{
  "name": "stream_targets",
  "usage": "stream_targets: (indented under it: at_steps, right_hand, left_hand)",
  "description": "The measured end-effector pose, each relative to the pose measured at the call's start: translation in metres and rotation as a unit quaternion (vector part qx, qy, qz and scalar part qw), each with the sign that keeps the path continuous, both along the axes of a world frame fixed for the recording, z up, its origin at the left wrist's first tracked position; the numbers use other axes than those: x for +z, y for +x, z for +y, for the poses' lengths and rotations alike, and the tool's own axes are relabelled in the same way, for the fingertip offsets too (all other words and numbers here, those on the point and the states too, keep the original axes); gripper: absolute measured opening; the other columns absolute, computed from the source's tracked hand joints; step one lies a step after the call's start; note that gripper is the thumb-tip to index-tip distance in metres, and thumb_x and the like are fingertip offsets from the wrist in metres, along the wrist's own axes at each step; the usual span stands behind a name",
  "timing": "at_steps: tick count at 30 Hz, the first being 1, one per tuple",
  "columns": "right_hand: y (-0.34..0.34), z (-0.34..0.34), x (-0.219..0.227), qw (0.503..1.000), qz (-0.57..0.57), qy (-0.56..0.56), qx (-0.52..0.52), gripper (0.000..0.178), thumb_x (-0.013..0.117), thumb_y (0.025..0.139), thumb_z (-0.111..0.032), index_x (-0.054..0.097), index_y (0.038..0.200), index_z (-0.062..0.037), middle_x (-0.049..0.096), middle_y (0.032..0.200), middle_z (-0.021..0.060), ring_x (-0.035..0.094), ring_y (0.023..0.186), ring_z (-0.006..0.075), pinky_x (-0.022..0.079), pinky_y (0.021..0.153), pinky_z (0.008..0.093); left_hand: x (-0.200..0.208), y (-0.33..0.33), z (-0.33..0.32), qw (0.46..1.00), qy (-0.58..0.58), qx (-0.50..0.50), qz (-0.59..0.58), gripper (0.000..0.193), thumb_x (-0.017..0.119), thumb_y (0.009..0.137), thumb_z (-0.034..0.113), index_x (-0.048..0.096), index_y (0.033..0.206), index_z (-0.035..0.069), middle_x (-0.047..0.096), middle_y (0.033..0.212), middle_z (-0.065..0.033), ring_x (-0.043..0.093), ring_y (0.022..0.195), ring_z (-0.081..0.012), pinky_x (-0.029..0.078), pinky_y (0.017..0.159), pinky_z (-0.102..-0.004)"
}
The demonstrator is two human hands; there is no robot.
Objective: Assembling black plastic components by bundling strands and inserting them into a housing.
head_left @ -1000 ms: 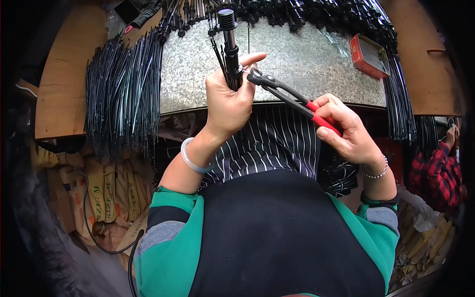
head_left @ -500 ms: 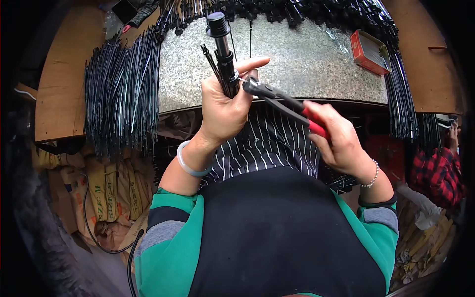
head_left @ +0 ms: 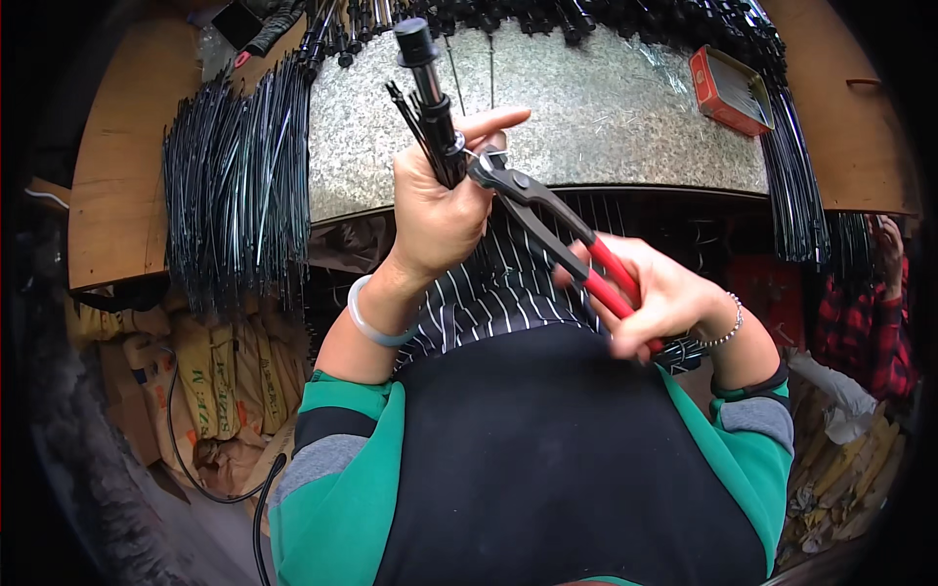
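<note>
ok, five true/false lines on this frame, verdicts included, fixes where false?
1. The left hand grips a bundle of black rod-shaped parts. True.
2. The right hand is empty. False: it holds black metal pliers with red handles.
3. The pliers' head is close to the left hand. True.
4. A red open-topped box sits at the speckled grey worktop's left end. False: right end.
5. The smooth white bangle is left of the silver beaded bracelet. True.
</note>
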State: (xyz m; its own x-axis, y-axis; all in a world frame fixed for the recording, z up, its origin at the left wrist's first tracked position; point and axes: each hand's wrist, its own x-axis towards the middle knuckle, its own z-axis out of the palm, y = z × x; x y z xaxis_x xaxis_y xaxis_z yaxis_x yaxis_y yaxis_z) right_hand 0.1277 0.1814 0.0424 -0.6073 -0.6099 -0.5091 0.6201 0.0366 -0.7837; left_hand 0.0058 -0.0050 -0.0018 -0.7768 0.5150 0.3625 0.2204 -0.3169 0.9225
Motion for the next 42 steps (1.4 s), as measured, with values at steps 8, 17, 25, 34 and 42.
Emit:
stream_targets:
  at_steps: [8,17,25,34,42]
  right_hand:
    - [0.000,-0.003,-0.024,0.889,0.386,0.237,-0.074,0.058,0.050,0.084,-0.003,0.029,0.138,-0.0019,0.054,0.099,0.0115,0.053,0.088,0.0167,0.043,0.084,0.0282]
    - [0.003,0.007,-0.020,0.866,0.358,0.336,-0.093,0.017,0.049,0.090,-0.014,0.052,0.098,0.0015,0.052,0.066,0.0105,0.052,0.056,0.0204,0.043,0.055,0.0289]
    - [-0.004,0.020,-0.005,0.796,0.424,0.422,-0.094,0.023,0.052,0.090,-0.023,0.050,0.090,-0.0003,0.049,0.062,0.0137,0.051,0.055,0.0296,0.040,0.054,0.0334]
    - [-0.026,0.072,-0.084,0.501,0.449,0.718,-0.180,0.036,0.057,0.085,-0.029,0.051,0.111,-0.0046,0.052,0.101,0.0147,0.052,0.090,0.0296,0.043,0.077,0.0373]
    - [-0.038,0.012,-0.078,0.967,0.190,-0.038,-0.166,0.061,0.040,0.090,-0.053,0.051,0.118,0.0003,0.056,0.115,0.0102,0.051,0.106,0.0171,0.040,0.094,0.0328]
  left_hand:
    - [0.007,0.005,0.004,0.997,-0.049,0.033,-0.052,0.023,0.048,0.089,0.002,0.059,0.106,-0.007,0.045,0.053,0.0054,0.035,0.039,0.0010,0.025,0.036,-0.0163]
    - [0.010,0.004,0.002,0.996,-0.088,0.027,0.001,0.023,0.049,0.088,0.001,0.061,0.106,-0.005,0.047,0.053,0.0056,0.037,0.040,0.0015,0.026,0.037,-0.0160]
    - [0.016,-0.003,0.000,0.993,-0.116,-0.020,0.022,0.028,0.047,0.086,-0.004,0.057,0.112,-0.007,0.047,0.050,0.0061,0.039,0.039,0.0013,0.029,0.036,-0.0171]
    - [0.027,-0.018,0.002,0.907,0.195,-0.232,-0.294,0.040,0.035,0.094,0.007,0.030,0.133,-0.004,0.027,0.046,0.0064,0.025,0.032,-0.0017,0.024,0.032,-0.0163]
    - [0.076,0.039,0.028,0.817,-0.348,-0.205,0.412,0.053,0.064,0.064,0.010,0.056,0.117,0.011,0.053,0.072,-0.0086,0.057,0.067,-0.0230,0.047,0.061,-0.0341]
